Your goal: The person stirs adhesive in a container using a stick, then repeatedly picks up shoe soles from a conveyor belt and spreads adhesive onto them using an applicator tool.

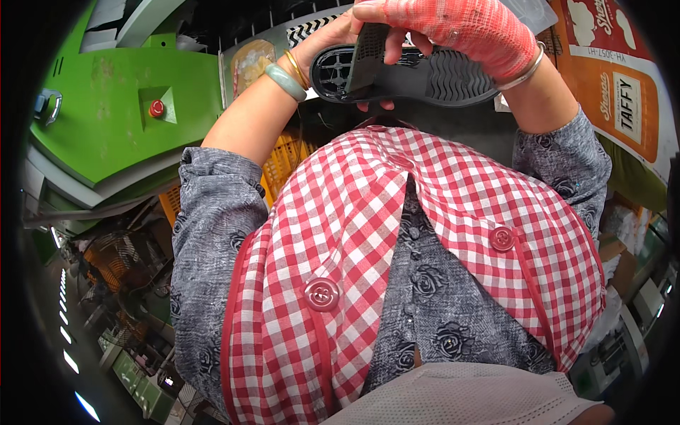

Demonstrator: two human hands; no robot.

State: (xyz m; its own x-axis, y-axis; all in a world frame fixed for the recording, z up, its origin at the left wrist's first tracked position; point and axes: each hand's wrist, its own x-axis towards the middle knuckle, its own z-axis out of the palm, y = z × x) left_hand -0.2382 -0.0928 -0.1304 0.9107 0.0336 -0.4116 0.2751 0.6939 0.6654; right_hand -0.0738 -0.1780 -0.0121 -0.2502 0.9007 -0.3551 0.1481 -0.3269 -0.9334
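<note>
A black shoe sole (459, 76) with a wavy tread at its right end lies level in front of me, tread side up. My left hand (333, 39), bare, with a green and a gold bangle at the wrist, supports the sole at its left end. Fingertips show under the sole's near edge. Over the sole's left half stands a thin dark textured piece (368, 60), tilted up. My right hand (453, 32), in a red knit glove with bare fingertips, pinches that piece at its upper edge. A glossy, wet-looking coat covers the sole's left end.
To the left is a green machine (134, 106) with a red push button (156, 108). A yellow crate (283, 166) sits low beyond my left forearm. Orange and white printed boxes (616, 92) stand at the right. A black-and-white zigzag strip (312, 30) lies behind the left hand.
</note>
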